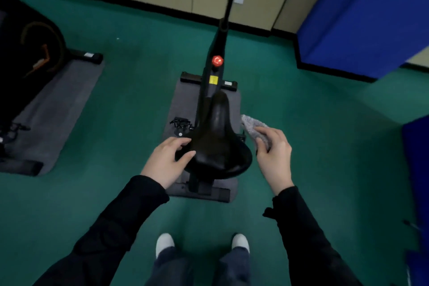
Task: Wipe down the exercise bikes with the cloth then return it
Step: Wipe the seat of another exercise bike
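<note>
Two exercise bikes are in view: one directly ahead (210,90) on a grey mat (181,109), a second (30,53) well apart at the left edge.

Cloth (250,126): grey, nubby, bunched in the right hand (275,153), whose fingers curl over it, just beside the right flank of the saddle (217,137). Contact with the saddle cannot be confirmed.

Left hand (167,158): fingers loose and spread, resting on the saddle's left edge, gripping nothing.

Assessment: the cloth appears soft, light and limp, so a full-palm hold on a folded pad should suit better than a fingertip pinch. The saddle looks smooth and glossy, probably slick, and steadying it at the broad rear edge seems sound.
</note>
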Demonstrator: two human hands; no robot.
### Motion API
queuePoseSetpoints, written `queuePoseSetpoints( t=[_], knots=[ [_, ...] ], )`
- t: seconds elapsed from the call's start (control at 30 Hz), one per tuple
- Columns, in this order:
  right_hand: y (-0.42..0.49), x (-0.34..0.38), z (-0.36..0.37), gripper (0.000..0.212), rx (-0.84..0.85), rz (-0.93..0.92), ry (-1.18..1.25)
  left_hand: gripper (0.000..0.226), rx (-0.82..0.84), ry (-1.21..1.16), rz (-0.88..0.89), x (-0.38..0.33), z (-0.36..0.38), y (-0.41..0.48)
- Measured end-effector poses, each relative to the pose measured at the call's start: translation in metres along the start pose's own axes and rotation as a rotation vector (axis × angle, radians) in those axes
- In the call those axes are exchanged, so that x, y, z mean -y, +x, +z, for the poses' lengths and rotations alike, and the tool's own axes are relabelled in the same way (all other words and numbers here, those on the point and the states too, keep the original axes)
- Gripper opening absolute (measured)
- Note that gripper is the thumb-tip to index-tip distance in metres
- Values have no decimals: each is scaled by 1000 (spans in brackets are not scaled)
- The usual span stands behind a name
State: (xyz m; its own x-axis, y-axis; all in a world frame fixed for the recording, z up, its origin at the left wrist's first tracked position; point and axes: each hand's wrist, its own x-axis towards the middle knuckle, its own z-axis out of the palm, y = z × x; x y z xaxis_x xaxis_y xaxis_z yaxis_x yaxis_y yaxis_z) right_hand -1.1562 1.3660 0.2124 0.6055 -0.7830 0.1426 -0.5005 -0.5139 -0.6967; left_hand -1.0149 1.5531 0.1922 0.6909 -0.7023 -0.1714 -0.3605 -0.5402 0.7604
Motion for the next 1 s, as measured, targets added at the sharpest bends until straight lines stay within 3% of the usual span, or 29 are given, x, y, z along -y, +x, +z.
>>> queuePoseSetpoints(
  t=[0.37, 1.0],
  knots=[
    [-27, -12, -95, 23, -133, 118, 137, 38, 245, 240, 176, -97, 38, 8],
    [-58, -205, -327, 22, -189, 170, 170, 52, 354, 725, 393, -290, 245, -36]
  ],
)
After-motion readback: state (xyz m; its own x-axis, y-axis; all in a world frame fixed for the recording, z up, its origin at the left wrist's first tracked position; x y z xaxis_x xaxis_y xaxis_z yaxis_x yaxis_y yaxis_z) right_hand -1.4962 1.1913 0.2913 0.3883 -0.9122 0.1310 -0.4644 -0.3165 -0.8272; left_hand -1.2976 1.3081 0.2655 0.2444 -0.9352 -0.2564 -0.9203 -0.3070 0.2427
